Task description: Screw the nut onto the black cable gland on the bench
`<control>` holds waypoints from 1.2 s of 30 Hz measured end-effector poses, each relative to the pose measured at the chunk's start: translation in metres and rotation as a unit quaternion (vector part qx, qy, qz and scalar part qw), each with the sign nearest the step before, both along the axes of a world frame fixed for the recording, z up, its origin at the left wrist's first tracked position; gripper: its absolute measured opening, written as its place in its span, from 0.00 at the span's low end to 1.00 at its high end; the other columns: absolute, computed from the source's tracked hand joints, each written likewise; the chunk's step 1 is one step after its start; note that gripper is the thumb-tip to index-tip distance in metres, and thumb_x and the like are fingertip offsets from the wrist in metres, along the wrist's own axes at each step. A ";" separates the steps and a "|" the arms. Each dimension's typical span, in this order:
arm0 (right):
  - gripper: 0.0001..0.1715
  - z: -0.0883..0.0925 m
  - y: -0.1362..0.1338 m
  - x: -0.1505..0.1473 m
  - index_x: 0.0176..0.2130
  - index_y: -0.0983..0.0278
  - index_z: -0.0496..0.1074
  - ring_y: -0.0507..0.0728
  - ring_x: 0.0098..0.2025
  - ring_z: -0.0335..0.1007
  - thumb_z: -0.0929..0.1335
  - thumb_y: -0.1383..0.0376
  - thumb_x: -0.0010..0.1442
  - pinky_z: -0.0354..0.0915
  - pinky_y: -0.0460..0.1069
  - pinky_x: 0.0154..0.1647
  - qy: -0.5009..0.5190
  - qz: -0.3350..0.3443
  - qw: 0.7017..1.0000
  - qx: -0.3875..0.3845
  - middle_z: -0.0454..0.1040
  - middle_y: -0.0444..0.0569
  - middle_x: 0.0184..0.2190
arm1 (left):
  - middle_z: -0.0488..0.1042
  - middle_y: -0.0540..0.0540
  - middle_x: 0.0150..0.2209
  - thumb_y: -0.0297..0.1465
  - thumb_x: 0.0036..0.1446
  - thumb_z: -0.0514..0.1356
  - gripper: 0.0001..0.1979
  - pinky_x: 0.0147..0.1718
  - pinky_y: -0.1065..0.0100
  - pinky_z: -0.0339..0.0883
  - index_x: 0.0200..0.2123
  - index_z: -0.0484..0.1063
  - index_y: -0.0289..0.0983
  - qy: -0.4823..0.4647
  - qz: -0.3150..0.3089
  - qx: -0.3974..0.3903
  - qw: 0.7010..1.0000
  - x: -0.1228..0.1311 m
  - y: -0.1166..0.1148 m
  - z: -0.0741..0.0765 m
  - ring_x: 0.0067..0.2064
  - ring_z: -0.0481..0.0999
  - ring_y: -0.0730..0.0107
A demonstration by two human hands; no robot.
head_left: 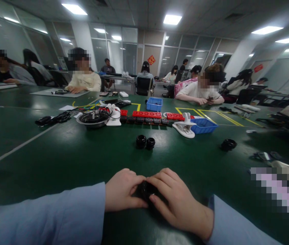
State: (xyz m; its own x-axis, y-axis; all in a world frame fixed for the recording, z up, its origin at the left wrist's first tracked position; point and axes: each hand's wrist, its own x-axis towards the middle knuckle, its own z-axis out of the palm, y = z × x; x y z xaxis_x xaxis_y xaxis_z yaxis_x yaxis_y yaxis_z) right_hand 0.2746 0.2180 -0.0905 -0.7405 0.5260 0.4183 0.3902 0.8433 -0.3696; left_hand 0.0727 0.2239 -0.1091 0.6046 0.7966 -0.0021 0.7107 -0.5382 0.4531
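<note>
Between my left hand [123, 191] and my right hand [176, 200] is a black round part with an open middle [146, 190], low over the green table [88, 153]. My left thumb and fingers close on its left side. From the right, my right thumb and fingers wrap round it, hiding much of its shape. Farther up the table, two similar black ring-shaped parts stand side by side, a larger one [141, 141] and a smaller one [150, 143]. Another black round part [228, 144] lies off to the right.
Red power sockets [146, 114] run across the table's middle, beside blue bins [203, 126], white clamps [114, 116] and a metal bowl [93, 123] of cables. Black cables [53, 118] lie at left. Several people sit around the far side.
</note>
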 end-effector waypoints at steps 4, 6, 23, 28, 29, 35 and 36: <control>0.19 0.000 -0.004 -0.001 0.51 0.70 0.64 0.59 0.40 0.59 0.59 0.66 0.62 0.62 0.56 0.42 -0.021 -0.014 0.999 0.034 0.68 0.55 0.39 | 0.63 0.56 0.19 0.44 0.46 0.66 0.19 0.30 0.70 0.53 0.23 0.63 0.36 0.003 0.009 0.003 1.000 0.001 0.000 0.000 0.26 0.66 0.73; 0.19 -0.001 -0.005 -0.002 0.50 0.70 0.65 0.59 0.40 0.59 0.59 0.65 0.62 0.62 0.56 0.42 -0.027 -0.020 0.998 0.047 0.68 0.55 0.39 | 0.63 0.56 0.19 0.43 0.46 0.65 0.19 0.31 0.70 0.53 0.23 0.63 0.35 0.005 0.012 0.007 1.000 0.001 0.000 0.001 0.26 0.66 0.73; 0.18 -0.007 -0.010 -0.003 0.49 0.70 0.66 0.60 0.40 0.59 0.60 0.64 0.61 0.62 0.56 0.41 -0.015 -0.051 0.996 0.076 0.68 0.55 0.38 | 0.62 0.56 0.18 0.43 0.48 0.63 0.17 0.28 0.72 0.53 0.23 0.62 0.36 -0.019 0.001 0.038 0.999 -0.001 -0.003 -0.002 0.24 0.65 0.74; 0.17 -0.007 -0.010 -0.004 0.49 0.69 0.66 0.59 0.40 0.59 0.61 0.65 0.61 0.62 0.56 0.42 -0.014 -0.051 0.997 0.058 0.68 0.54 0.39 | 0.62 0.56 0.19 0.43 0.48 0.63 0.17 0.29 0.72 0.55 0.24 0.63 0.36 -0.011 0.006 0.028 1.000 0.001 -0.003 0.000 0.25 0.66 0.73; 0.17 -0.007 -0.010 -0.004 0.49 0.69 0.66 0.59 0.40 0.59 0.62 0.65 0.60 0.62 0.56 0.42 -0.014 -0.053 0.997 0.055 0.68 0.54 0.39 | 0.62 0.56 0.19 0.43 0.48 0.63 0.17 0.30 0.71 0.55 0.24 0.63 0.36 -0.009 0.006 0.026 1.000 0.001 -0.003 0.000 0.25 0.66 0.73; 0.17 -0.006 -0.013 -0.003 0.49 0.67 0.66 0.59 0.42 0.59 0.63 0.66 0.60 0.62 0.56 0.44 -0.010 -0.070 0.996 0.047 0.67 0.54 0.42 | 0.62 0.56 0.19 0.43 0.48 0.63 0.19 0.31 0.70 0.55 0.22 0.62 0.36 0.002 0.004 0.024 1.000 0.002 0.000 0.000 0.25 0.66 0.72; 0.17 -0.006 -0.013 -0.003 0.49 0.67 0.66 0.59 0.42 0.59 0.63 0.66 0.59 0.62 0.57 0.44 -0.010 -0.072 0.996 0.044 0.67 0.54 0.42 | 0.62 0.56 0.19 0.43 0.48 0.63 0.19 0.31 0.70 0.55 0.22 0.61 0.36 0.002 0.002 0.023 1.000 0.001 0.000 0.000 0.26 0.66 0.72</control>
